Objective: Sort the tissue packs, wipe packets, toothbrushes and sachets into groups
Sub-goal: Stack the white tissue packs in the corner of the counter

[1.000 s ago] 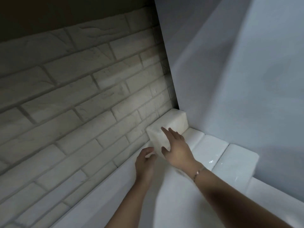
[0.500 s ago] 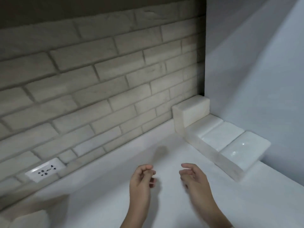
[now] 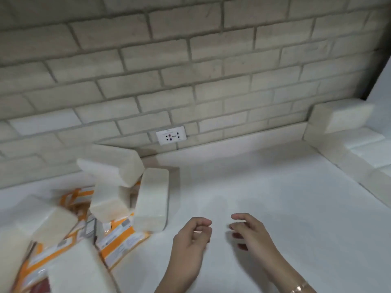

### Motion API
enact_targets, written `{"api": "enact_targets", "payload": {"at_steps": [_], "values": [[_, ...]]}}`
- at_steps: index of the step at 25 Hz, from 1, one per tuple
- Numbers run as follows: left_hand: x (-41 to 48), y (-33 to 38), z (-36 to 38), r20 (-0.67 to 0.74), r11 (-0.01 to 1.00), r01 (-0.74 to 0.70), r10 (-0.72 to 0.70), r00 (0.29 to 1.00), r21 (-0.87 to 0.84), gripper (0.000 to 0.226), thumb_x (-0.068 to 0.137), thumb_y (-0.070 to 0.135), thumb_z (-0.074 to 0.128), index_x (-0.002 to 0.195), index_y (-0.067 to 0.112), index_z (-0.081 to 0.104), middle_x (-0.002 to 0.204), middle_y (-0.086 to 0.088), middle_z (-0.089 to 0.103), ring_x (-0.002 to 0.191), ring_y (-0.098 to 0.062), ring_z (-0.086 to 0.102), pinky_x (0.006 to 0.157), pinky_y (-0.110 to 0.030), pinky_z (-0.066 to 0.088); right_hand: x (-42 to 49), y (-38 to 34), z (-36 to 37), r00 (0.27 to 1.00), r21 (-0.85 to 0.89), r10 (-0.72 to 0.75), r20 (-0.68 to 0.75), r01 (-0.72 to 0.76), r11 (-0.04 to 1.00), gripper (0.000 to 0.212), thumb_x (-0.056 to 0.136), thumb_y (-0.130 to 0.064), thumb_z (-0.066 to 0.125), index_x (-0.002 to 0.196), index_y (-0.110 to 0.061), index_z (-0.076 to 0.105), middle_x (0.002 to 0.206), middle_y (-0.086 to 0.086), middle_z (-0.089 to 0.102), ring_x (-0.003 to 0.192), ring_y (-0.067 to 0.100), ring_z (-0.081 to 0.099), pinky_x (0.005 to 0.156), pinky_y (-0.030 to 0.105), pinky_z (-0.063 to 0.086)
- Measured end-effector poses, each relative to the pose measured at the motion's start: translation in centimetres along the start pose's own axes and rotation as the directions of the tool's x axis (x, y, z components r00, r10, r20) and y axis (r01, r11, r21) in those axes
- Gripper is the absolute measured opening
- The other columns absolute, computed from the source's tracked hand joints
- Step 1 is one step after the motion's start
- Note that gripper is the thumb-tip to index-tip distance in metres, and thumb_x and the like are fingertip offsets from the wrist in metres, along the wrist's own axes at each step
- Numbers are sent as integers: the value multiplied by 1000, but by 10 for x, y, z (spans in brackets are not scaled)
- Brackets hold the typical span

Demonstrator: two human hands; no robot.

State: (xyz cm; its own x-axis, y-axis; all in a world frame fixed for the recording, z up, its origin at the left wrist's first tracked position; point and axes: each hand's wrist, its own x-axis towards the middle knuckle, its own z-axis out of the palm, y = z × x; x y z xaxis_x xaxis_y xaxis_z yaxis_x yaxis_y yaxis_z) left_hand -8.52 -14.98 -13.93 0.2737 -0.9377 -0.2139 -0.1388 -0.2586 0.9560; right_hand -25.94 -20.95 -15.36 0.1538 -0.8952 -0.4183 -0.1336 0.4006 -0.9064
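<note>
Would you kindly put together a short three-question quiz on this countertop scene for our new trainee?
1. True or false: the left hand and the right hand both hold nothing.
2. Where is the neat row of tissue packs? A) far right, in the corner; B) far left; C) between the hands.
3. Fill in: the flat packets under the jumbled tissue packs at left are printed white and ____.
Key: 1 true; 2 A; 3 orange.
</note>
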Motion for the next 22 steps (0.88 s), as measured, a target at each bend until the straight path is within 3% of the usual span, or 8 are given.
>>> {"api": "enact_targets", "payload": {"at_steps": [3,7,9,11,13,15,17,22], "values": [[-32,-26,-57,-106,999,-38,40,994,21,15,79,36,64,89,36,74,83,6,71,75,-10,63,79,-34,56,-18,11,53,997,-74,1,72,5,997,22,97,-13,62,116,-23,67,107,17,72,96,30,70,70,30,49],[-71,-57,-119,-204,998,-55,62,977,43,11,85,25,71,86,34,76,73,10,69,66,-7,60,66,-17,49,-46,27,117,987,-144,25,158,-2,990,19,97,-19,64,114,-28,68,112,13,71,107,26,69,77,32,52],[-81,-69,-150,-316,967,-122,190,930,223,18,91,16,70,89,34,72,85,17,71,78,-3,62,72,-13,46,-58,27,145,982,-172,35,185,-3,985,17,97,-19,65,112,-27,68,112,12,72,106,26,70,76,32,51],[-84,-80,-178,-416,836,-138,399,817,531,14,91,24,65,102,30,69,106,15,69,103,-13,60,89,-20,44,-68,20,172,974,-193,36,222,8,981,17,97,-16,64,111,-25,69,110,10,71,99,25,70,75,32,49],[-78,-92,-208,-482,661,49,492,725,749,38,86,33,66,123,23,66,130,-2,62,125,-30,52,104,-39,42,-77,3,206,958,-184,-22,286,78,980,18,96,-14,63,110,-25,69,105,5,70,86,13,67,70,24,50],[-64,-96,-236,-591,603,313,339,732,734,64,85,46,68,143,23,52,152,-14,45,138,-44,38,109,-53,39,-80,-20,246,928,-192,-130,348,206,960,21,95,-15,63,111,-26,70,102,0,69,76,2,63,61,14,47],[-45,-91,-256,-636,645,449,75,768,618,80,86,63,62,153,28,35,162,-15,27,139,-49,33,107,-54,40,-74,-34,286,901,-235,-173,398,283,930,23,94,-19,63,116,-27,67,100,-4,67,78,4,63,62,15,46],[-17,-95,-270,-574,679,554,-233,785,482,100,77,83,56,158,31,25,159,-19,22,132,-47,48,99,-46,46,-56,5,332,907,-441,58,416,146,886,50,91,-33,59,140,-24,51,131,7,63,114,22,62,99,35,50]]}}
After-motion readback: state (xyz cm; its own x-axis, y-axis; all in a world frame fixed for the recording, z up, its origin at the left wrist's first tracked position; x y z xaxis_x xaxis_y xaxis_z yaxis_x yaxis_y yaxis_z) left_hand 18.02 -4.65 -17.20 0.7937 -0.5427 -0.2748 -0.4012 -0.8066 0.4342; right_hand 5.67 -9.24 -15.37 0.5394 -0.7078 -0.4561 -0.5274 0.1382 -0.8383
